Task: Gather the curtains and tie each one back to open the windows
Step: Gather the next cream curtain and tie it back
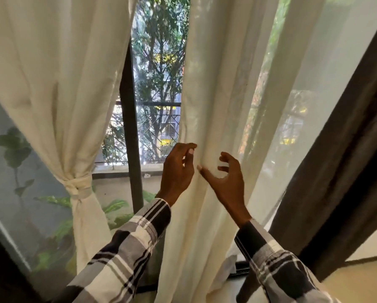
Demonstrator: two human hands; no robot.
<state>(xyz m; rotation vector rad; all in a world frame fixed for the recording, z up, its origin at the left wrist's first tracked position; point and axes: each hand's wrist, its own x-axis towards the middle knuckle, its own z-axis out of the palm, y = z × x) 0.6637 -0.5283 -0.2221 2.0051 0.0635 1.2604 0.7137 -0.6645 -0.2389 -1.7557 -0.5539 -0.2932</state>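
Daylight and green trees show through the dark-framed window (128, 119) beyond both hands. Up and to the left of the left hand (177, 171), one cream cotton curtain (52, 84) is already bunched and knotted with its cream tie-back (78, 189). Between the hands hangs the second cream curtain (216, 95), loose and untied, so I judge the job about half done. Both hands are spread, fingers loosely curved against its folds, gripping nothing firmly. Right of the right hand (225, 182) hangs a dark grey drape (340, 160).

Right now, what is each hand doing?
Left hand: fingers curled on the hanging curtain's edge; grip cannot be told.
Right hand: open, holding nothing.
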